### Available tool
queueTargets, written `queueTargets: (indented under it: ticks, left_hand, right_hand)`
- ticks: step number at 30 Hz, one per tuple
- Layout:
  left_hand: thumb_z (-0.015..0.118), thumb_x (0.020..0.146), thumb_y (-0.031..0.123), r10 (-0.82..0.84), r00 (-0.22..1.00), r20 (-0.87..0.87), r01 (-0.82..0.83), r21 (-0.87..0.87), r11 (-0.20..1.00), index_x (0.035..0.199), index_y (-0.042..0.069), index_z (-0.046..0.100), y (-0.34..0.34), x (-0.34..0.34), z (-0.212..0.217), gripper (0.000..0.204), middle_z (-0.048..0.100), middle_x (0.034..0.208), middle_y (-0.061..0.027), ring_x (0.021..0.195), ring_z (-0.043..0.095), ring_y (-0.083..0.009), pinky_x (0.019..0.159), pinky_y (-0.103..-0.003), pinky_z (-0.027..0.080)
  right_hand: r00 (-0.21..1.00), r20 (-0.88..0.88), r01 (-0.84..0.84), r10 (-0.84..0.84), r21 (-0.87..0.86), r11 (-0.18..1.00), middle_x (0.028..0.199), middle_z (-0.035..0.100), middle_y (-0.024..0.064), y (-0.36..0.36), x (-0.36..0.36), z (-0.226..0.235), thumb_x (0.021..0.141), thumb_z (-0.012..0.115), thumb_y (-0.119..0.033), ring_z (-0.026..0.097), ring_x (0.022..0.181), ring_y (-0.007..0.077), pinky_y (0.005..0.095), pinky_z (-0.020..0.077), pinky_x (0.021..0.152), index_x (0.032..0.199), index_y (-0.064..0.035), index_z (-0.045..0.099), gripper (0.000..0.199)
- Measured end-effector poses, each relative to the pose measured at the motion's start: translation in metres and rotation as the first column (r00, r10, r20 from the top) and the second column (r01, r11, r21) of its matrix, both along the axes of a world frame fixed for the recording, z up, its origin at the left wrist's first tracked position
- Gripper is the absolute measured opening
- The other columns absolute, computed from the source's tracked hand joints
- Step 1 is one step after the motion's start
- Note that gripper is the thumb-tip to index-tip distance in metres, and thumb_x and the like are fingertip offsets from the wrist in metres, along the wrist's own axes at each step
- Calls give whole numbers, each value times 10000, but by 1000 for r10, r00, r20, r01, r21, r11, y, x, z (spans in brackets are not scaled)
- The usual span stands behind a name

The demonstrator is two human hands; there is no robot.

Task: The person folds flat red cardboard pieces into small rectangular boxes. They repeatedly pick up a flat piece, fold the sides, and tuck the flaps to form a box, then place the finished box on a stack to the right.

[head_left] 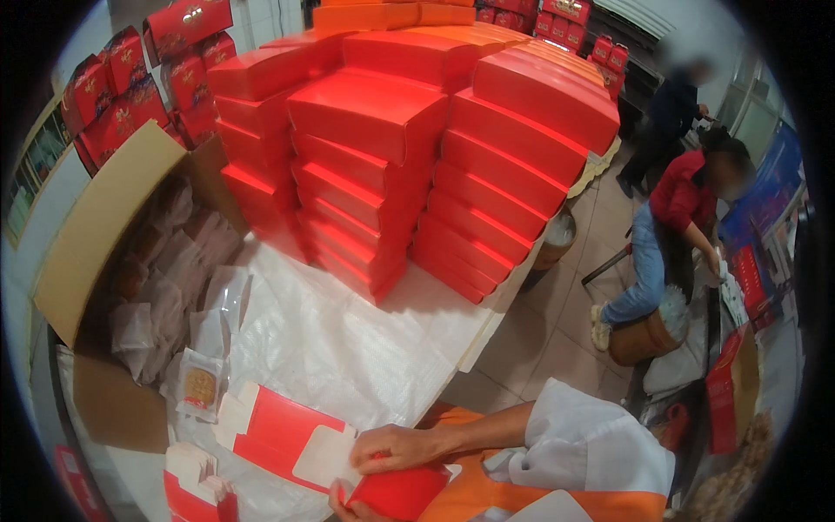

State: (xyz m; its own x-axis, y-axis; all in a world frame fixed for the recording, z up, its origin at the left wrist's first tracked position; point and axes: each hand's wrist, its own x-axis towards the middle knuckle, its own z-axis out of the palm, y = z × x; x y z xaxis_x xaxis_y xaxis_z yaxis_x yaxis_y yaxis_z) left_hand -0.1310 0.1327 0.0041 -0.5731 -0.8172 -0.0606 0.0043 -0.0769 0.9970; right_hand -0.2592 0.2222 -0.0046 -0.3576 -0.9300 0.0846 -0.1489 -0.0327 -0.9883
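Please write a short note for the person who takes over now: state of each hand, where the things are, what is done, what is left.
Right hand: on the white flap of the flat red box, pressing it.
Left hand: at the lower edge, under the same box; grip partly hidden.
Done: many closed red boxes stacked on the white table.
Left: this box is unfolded; wrapped cakes lie beside it, more in the carton.

Bright red stacked boxes [409,165] on a white table cover [348,348]; the unfolded carton [287,435] is red outside, white on its flaps. Plain brown cardboard box [96,235]; its packets [199,385] look clear, maybe golden inside.
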Motion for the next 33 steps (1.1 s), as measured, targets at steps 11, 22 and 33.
queueTargets:
  ticks: [11, 22, 33]
  left_hand:
    - [621, 744, 65, 94, 993, -66, -101, -106, 989, 990, 4, 502, -11, 11, 1, 280, 519, 972, -98, 943, 507, -238, 870, -356, 398]
    - [553, 708, -72, -140, 990, 14, 135, -365, 921, 912, -9, 559, -27, 6, 19, 213, 565, 966, -108, 937, 544, -214, 827, -296, 425]
    - [541, 759, -73, -206, 979, 7, 199, -287, 937, 870, -16, 575, -34, 5, 8, 129, 585, 970, -112, 944, 556, -215, 817, -279, 429]
  right_hand:
    - [719, 672, 324, -178, -97, 941, 1187, 445, 88, -20, 19, -3, 783, 599, 43, 441, 1118, 173, 325, 377, 950, 1239, -93, 303, 561]
    - [853, 454, 292, -260, -2, 956, 1028, 527, 91, -18, 19, 15, 779, 528, 17, 497, 968, 153, 276, 396, 867, 988, -24, 469, 222]
    - [875, 414, 278, -251, -7, 960, 1096, 522, 95, -13, 10, 2, 840, 452, -2, 472, 1019, 155, 277, 359, 899, 915, -21, 534, 114]
